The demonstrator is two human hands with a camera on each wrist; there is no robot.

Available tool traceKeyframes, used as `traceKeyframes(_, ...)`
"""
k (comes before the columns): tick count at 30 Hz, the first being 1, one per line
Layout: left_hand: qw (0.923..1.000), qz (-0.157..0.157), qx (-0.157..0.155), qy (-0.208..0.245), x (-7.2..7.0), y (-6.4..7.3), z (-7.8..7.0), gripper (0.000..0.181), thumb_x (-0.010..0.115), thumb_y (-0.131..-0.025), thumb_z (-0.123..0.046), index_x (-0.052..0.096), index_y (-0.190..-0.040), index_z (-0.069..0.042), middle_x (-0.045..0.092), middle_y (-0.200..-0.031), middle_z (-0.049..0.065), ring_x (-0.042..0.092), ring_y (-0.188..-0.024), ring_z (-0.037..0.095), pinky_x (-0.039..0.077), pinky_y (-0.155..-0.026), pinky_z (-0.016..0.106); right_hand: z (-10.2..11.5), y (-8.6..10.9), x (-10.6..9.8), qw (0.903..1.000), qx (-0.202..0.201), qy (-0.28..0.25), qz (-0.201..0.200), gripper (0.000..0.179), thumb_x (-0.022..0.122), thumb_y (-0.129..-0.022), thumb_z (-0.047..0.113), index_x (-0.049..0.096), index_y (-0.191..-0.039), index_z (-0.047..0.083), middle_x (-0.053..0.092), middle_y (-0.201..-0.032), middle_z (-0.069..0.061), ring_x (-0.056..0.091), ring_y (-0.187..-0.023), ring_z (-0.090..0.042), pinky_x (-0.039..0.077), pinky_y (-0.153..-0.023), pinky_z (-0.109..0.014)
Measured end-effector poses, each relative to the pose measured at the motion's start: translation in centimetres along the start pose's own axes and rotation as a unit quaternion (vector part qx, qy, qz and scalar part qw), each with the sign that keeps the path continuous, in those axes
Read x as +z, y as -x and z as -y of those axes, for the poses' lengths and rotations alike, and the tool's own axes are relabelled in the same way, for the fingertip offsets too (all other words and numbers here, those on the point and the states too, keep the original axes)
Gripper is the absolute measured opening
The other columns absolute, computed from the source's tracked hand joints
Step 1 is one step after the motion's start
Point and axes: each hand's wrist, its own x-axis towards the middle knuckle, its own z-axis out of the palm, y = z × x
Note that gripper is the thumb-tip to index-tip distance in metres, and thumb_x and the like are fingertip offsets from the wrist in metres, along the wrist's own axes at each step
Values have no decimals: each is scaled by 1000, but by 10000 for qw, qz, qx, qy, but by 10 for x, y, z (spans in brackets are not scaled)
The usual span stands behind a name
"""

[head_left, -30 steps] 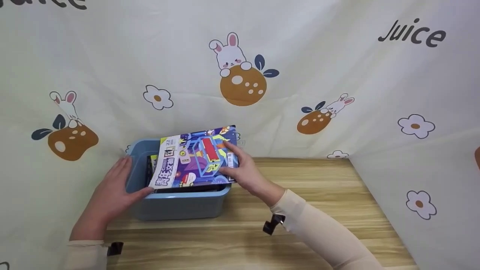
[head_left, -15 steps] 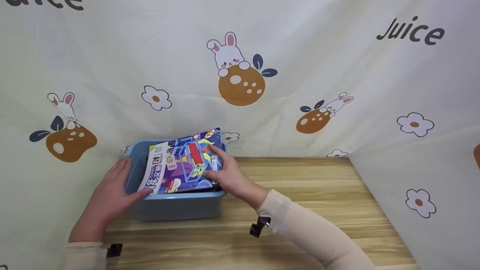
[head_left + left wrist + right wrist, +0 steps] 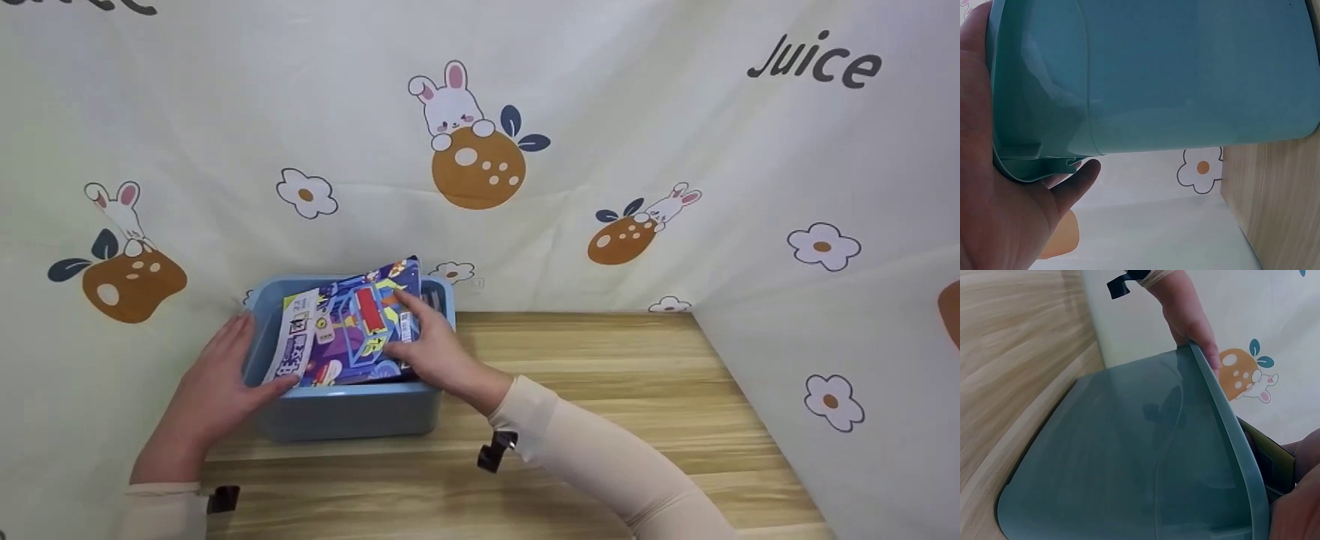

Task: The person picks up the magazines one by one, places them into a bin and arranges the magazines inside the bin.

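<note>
A magazine with a purple, cartoon-like cover and a white title strip lies tilted in the mouth of a blue plastic bin. My right hand holds its right side, with thumb and a finger on the cover; the other fingers are hidden in the head view. In the right wrist view, a dark edge of the held reading matter shows just past the bin's rim. My left hand grips the bin's left rim, its thumb over the front left corner. From the left wrist, fingers show under that rim.
The bin stands on a wood-grain table, close to a pale cloth backdrop printed with rabbits, oranges and flowers. More cloth rises at the left and right sides. Bare wood extends right of the bin and in front of it.
My right hand has carried the magazine left and down, so it now sits lower and mostly within the bin's rim. The left hand has kept its place on the bin.
</note>
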Motion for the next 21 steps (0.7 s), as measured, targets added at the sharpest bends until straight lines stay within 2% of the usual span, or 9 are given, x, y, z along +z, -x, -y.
traceKeyframes(6, 10000, -48, 32, -3, 3, 3, 2, 126, 74, -94, -73, 14, -175, 2, 13, -180, 31, 11, -166, 55, 25, -117, 85, -1, -2, 5, 9996, 147, 240, 101, 89, 84, -96, 10, 41, -172, 22, 46, -171, -9, 50, -150, -25, 41, -127, -40)
traceKeyframes(9, 10000, -69, 51, -6, 3, 4, 4, 125, 74, -94, -72, 14, -175, 3, 13, -180, 31, 11, -166, 55, 25, -118, 85, -2, -4, 6, 9993, 228, 229, 211, 90, 85, -96, 12, 39, -173, 20, 49, -168, -10, 58, -140, -24, 49, -120, -38)
traceKeyframes(13, 9999, -96, 91, 25, 3, 2, 5, 126, 73, -94, -74, 14, -175, 3, 13, -181, 31, 11, -166, 55, 24, -118, 86, -2, -5, 6, 9993, 250, 239, 142, 92, 85, -97, 19, 35, -175, 19, 53, -163, -10, 63, -130, -18, 52, -114, -35)
traceKeyframes(15, 9999, -97, 109, 39, 3, 1, 5, 126, 72, -94, -75, 14, -175, 3, 13, -181, 31, 11, -166, 54, 23, -119, 85, -3, -6, 7, 9998, 186, 87, -64, 90, 85, -98, 22, 36, -173, 18, 64, -146, -13, 70, -109, -18, 61, -100, -37)
traceKeyframes(17, 9999, -76, 113, 41, 3, 1, 5, 127, 71, -94, -77, 13, -175, 3, 12, -181, 30, 10, -166, 54, 23, -120, 85, -5, -6, 7, 9991, 38, -216, -363, 82, 84, -100, 22, 42, -170, 15, 68, -123, -11, 68, -92, -15, 63, -87, -36)
traceKeyframes(20, 9999, -87, 126, 38, 3, 0, 4, 127, 71, -94, -77, 15, -174, 3, 13, -181, 30, 11, -166, 54, 23, -121, 84, -6, -5, 5, 9931, -254, -829, -786, 62, 81, -102, 17, 55, -157, 9, 56, -93, -5, 54, -71, -13, 58, -67, -30)
traceKeyframes(21, 9999, -88, 121, 35, 3, -1, 4, 127, 71, -94, -77, 15, -174, 3, 13, -181, 30, 12, -166, 53, 23, -121, 84, -7, -5, 4, 9909, -343, -945, -899, 54, 80, -102, 15, 58, -151, 8, 51, -91, -3, 50, -72, -11, 53, -67, -26)
